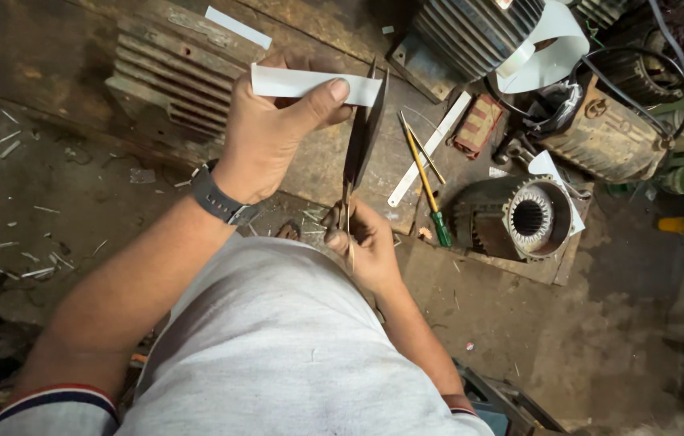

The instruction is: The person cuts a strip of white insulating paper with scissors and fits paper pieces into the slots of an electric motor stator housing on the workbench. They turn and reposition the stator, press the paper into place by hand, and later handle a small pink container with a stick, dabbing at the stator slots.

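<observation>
Your left hand [265, 133] pinches a white paper strip [313, 83] between thumb and fingers, holding it level above the bench [334, 173], while your right hand [366, 242] is clenched around the handles of a pair of scissors [362, 137] whose blades point up and meet the strip at its right end. The blades look nearly closed against the paper's edge. To cut well here, keep the strip taut and square to the blades, feed it deep toward the pivot instead of nipping with the tips, and keep your left thumb well back from the cutting line. Steady your right wrist against your body so the blades stay upright. Just beyond the scissors lie a long white strip [430, 149] and a screwdriver with a green handle [429, 194], both on the bench, with another white strip [237, 27] farther up on a ribbed metal casing [168, 77]. To the right stands an open motor housing [531, 216] showing its toothed core. Small white offcuts [31, 262] are scattered on the floor at the left.
</observation>
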A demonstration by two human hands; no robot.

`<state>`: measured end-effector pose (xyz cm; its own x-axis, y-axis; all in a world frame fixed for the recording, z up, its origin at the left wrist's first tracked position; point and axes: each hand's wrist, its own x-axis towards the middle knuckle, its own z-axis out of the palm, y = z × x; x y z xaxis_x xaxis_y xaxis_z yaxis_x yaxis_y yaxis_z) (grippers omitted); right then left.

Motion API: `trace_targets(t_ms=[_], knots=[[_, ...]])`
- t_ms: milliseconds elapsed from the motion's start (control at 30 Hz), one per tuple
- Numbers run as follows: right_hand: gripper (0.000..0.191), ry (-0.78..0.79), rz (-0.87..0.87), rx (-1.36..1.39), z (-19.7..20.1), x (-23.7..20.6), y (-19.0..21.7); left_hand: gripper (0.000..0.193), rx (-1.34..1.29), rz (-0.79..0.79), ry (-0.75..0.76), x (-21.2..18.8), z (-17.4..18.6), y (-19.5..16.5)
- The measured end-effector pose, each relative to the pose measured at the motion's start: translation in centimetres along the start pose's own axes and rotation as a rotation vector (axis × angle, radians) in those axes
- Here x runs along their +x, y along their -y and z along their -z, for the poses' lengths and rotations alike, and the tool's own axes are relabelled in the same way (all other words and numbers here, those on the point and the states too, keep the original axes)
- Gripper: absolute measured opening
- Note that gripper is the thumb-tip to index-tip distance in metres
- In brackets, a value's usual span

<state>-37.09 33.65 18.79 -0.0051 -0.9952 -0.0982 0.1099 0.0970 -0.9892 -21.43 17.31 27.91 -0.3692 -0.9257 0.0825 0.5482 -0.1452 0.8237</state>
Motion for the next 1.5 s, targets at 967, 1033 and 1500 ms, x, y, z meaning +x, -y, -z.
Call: trace_targets(t_ms=[967,1033,1500], knots=[[0.032,-0.232,-0.056,-1.208,8.6,0.2,-7.1,0.021,0.771,-0.144,-0.02,-4.0,3.0,2.7],[0.037,-0.274,-0.37,-1.527,10.1,1.5,-9.1,0.017,0.943,-0.208,0.086,-5.4,4.5,2.6],[0.033,-0.134,-0.059,0.074,-0.8,5.9,-0.3,0.019,1.15,-0.618,0.321,-6.0,8.9,2.8]])
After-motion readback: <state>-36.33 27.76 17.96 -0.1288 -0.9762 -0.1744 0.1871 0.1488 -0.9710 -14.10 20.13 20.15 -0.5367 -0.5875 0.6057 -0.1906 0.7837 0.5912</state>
